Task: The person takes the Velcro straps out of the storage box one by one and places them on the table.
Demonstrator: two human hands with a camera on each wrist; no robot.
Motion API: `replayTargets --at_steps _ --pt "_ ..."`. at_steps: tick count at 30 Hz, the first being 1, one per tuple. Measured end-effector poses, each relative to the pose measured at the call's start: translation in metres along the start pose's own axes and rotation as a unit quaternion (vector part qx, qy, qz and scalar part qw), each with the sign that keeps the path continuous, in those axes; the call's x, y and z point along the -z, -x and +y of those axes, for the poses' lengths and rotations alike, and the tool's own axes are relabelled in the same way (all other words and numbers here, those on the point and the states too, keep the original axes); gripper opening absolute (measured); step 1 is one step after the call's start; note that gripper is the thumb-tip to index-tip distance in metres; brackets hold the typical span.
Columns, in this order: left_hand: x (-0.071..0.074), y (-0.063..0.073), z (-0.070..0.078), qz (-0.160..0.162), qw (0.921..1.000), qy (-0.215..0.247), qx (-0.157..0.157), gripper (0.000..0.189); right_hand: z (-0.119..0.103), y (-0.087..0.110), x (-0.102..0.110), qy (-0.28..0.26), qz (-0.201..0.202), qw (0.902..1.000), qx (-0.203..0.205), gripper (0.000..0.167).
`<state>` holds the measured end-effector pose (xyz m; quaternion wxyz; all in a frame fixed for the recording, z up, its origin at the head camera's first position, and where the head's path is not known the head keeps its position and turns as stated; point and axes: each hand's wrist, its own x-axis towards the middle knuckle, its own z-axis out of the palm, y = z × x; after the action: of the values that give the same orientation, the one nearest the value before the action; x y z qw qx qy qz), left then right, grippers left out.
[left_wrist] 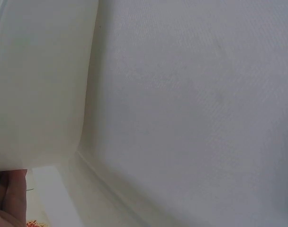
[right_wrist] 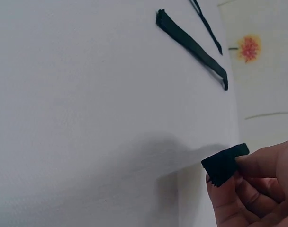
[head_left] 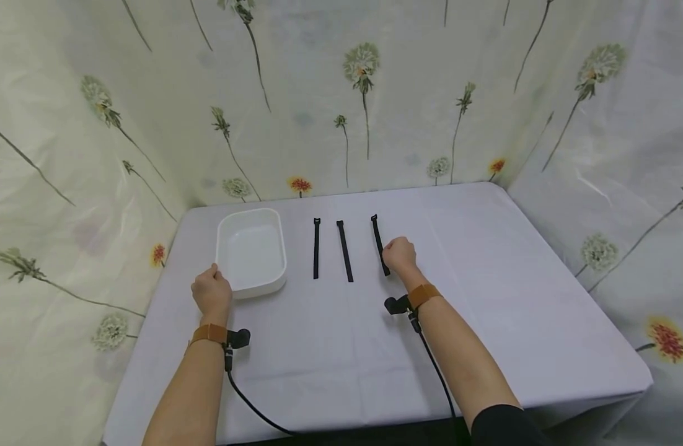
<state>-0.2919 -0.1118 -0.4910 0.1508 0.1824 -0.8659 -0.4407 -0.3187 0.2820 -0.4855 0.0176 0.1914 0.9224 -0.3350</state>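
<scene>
My left hand (head_left: 212,292) grips the near left side of a white rectangular plastic tub (head_left: 252,244), its bare inside showing. In the left wrist view, fingers (left_wrist: 13,196) curl at the edge of the tub, low in the left corner. On the right, my right hand (head_left: 400,255) pinches a black hook-and-loop cable strap (head_left: 377,233) between thumb and fingers. The right wrist view shows the near end of this strap (right_wrist: 224,163) lifted over the cloth. Two more black straps, a left one (head_left: 316,248) and a middle one (head_left: 344,251), lie lengthwise between the tub and my right hand.
A white cloth (head_left: 330,347) covers the table. Flower-printed curtains (head_left: 319,93) stand behind and along both sides. Each wrist wears a camera on a brown band, and black cables (head_left: 252,406) run back toward the table's near edge.
</scene>
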Motion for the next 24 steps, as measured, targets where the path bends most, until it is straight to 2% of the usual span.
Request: replayTargets --at_steps 8,24 --pt "-0.002 0.001 0.003 0.0 1.0 0.006 0.004 0.033 0.007 0.001 -0.009 -0.005 -0.016 0.9998 -0.01 0.025" --pt "-0.001 -0.001 0.0 -0.006 0.9997 0.018 0.013 0.034 0.009 -0.004 -0.026 -0.012 0.026 0.9995 -0.014 0.021"
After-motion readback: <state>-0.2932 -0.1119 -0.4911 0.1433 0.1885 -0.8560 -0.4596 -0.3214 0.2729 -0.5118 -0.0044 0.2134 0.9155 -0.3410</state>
